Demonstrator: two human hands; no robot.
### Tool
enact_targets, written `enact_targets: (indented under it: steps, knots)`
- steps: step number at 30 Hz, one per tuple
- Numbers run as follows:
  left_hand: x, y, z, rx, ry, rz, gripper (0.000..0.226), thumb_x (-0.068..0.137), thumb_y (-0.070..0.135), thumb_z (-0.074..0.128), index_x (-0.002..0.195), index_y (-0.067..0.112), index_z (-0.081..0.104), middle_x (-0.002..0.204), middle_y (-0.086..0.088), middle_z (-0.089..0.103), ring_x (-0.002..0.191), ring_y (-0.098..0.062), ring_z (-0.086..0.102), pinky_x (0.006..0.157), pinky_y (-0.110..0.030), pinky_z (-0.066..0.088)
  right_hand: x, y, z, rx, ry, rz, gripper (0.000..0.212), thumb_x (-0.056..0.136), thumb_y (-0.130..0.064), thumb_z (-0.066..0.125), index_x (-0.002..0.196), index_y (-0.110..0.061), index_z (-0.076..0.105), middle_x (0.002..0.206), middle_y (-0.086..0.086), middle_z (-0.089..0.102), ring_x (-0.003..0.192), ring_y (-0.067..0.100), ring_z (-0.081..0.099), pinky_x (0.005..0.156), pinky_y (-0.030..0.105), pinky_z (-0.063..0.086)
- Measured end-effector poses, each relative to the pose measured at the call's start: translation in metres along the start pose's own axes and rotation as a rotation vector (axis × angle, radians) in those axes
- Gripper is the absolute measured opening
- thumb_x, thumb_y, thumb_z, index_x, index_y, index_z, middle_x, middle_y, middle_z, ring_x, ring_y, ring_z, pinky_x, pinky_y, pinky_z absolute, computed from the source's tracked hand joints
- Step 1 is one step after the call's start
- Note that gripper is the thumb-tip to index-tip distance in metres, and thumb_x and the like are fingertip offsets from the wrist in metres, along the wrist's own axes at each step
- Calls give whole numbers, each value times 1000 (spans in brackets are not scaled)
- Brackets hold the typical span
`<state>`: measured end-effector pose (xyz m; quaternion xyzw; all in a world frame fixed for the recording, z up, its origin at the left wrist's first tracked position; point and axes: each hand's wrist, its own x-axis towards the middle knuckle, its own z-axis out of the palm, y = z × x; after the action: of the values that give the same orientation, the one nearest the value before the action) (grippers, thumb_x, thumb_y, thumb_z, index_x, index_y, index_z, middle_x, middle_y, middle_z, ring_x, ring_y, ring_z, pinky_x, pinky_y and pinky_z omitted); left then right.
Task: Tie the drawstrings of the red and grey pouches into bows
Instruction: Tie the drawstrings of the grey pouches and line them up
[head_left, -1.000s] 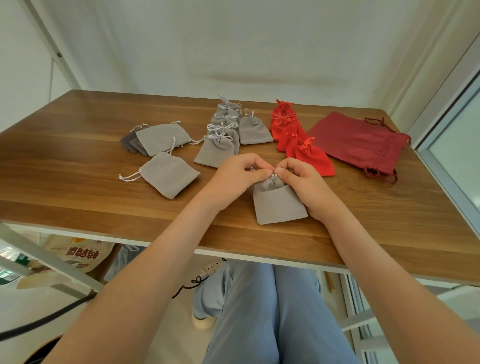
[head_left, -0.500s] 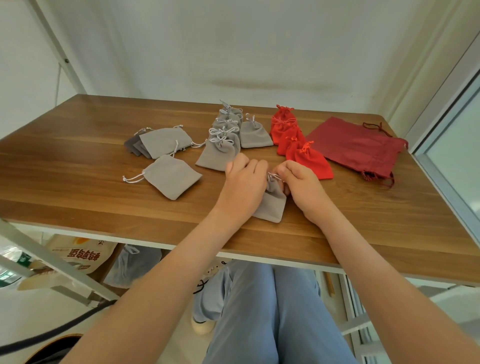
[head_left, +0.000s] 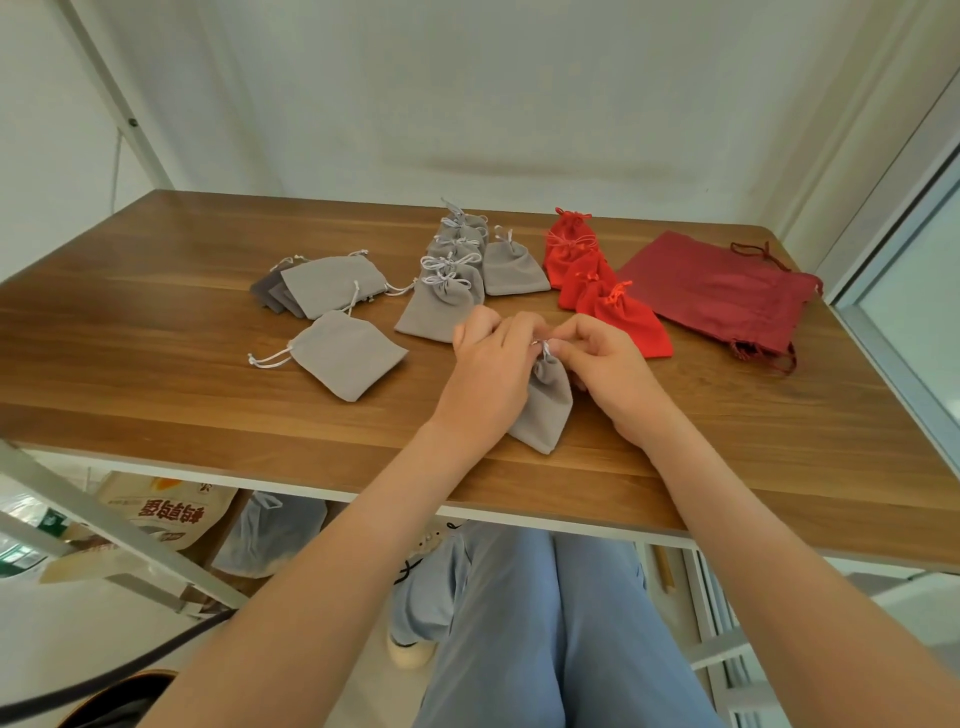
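While grey pouch (head_left: 545, 410) rests on counter (head_left: 156, 338), long axis near-to-far, gathered neck pointing away, left hand (head_left: 491, 374) and right hand (head_left: 610, 371) pinch drawstring (head_left: 545, 347); contents hidden.

Bare table (head_left: 156, 374) lies open along the near edge on either side, but grey pouches (head_left: 441, 312) sit just beyond my left hand (head_left: 488, 369), red pouches (head_left: 623, 322) just beyond my right hand (head_left: 608, 374), and a loose pouch (head_left: 348, 353) lies to the left.
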<state>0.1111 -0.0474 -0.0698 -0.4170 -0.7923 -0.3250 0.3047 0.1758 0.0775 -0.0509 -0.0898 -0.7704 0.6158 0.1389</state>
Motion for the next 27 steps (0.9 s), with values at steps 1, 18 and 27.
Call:
enact_targets:
  steps: [1,18,27]
  knots:
    - [0,1,-2,-38,-39,-29,13,89,13,53,91,7,64,76,-1,59,82,-12,36,70,-23,20,0,1,0,-12,4,2,8,94,-8,55,89,-3,58,70,3,57,48,-3,45,49,11,35]
    - [1,6,-9,-213,-180,-289,19,94,15,53,112,9,55,97,-7,57,100,-17,36,74,-16,18,-1,3,2,-49,-39,0,13,95,-9,53,89,-11,64,77,11,65,62,11,49,52,16,38]
    - [4,5,-9,-306,-185,-405,18,94,21,54,112,16,52,94,-1,59,101,-14,35,76,-18,21,-3,5,4,-100,-36,-11,13,98,-18,49,91,-14,58,67,-12,61,56,-2,48,56,16,38]
